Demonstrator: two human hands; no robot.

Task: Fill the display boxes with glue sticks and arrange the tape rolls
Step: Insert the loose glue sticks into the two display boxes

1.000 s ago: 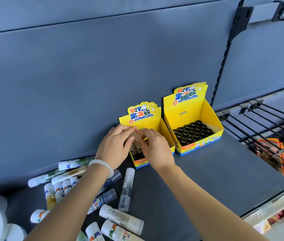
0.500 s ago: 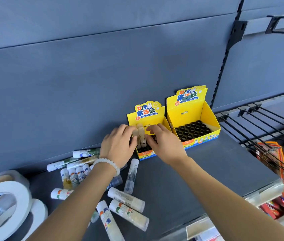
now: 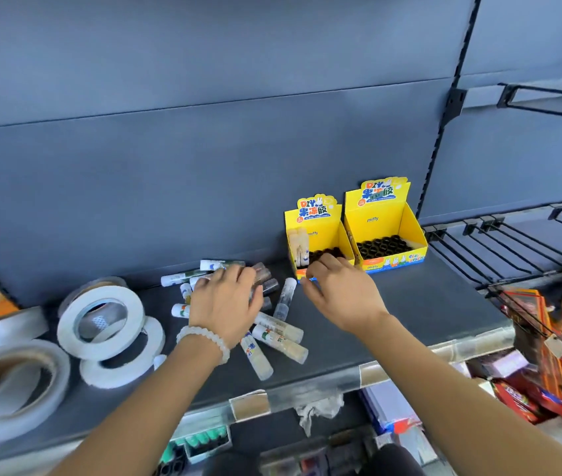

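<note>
Left hand (image 3: 226, 304), fingers spread and nothing clearly gripped, is laid over the loose glue sticks (image 3: 279, 334) lying flat beneath it, long axes mixed; right hand (image 3: 338, 293), loosely curled, is nearer the half-filled display box (image 3: 314, 235).

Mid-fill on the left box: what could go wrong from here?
1. The loose glue sticks lie near the shelf's front edge; the left hand reaching into the pile could roll one off.
2. The right hand is at the left box, where a few sticks stand; a nudge may tip them.
</note>
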